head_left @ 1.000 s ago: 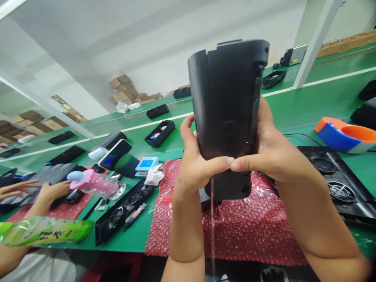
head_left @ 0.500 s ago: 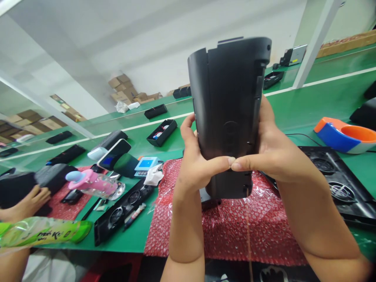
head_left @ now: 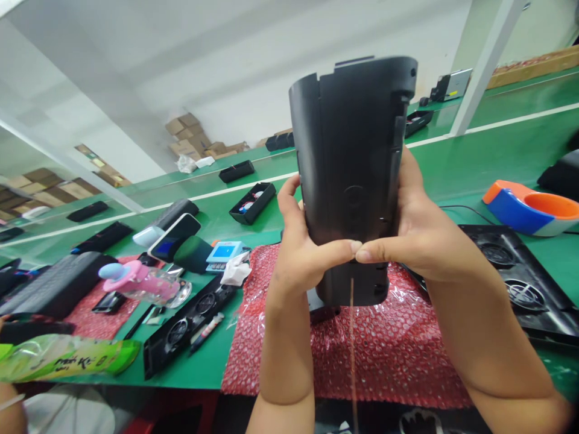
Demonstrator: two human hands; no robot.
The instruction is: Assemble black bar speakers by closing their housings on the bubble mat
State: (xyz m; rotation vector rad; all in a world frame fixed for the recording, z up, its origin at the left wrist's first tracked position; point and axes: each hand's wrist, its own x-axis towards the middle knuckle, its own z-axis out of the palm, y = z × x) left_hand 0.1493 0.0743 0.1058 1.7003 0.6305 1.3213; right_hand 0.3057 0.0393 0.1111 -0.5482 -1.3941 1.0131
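A large black plastic housing (head_left: 350, 150) is held up in the middle, its smooth side facing me. My left hand (head_left: 303, 241) grips its left side and my right hand (head_left: 411, 223) its right side. Both thumbs lie across its lower front with their tips touching; the other fingers are mostly hidden behind it. Below the housing, red bubble wrap (head_left: 384, 355) covers the bench edge. A thin brownish strand (head_left: 353, 349) hangs in front of the wrap. Part of another dark object shows under the housing's lower left.
To the left are a black speaker panel (head_left: 181, 328), a marker (head_left: 205, 333), a pink bottle (head_left: 149, 286), a phone (head_left: 174, 235) and a green packet (head_left: 72, 357). At right lie a panel with round grilles (head_left: 520, 283) and an orange-blue tape dispenser (head_left: 529, 205). Black trays (head_left: 252, 204) lie beyond.
The strand has shifted left. At far left, the other person's hand has left the dark object, and a textured black case now shows there. My hands and the housing have barely moved.
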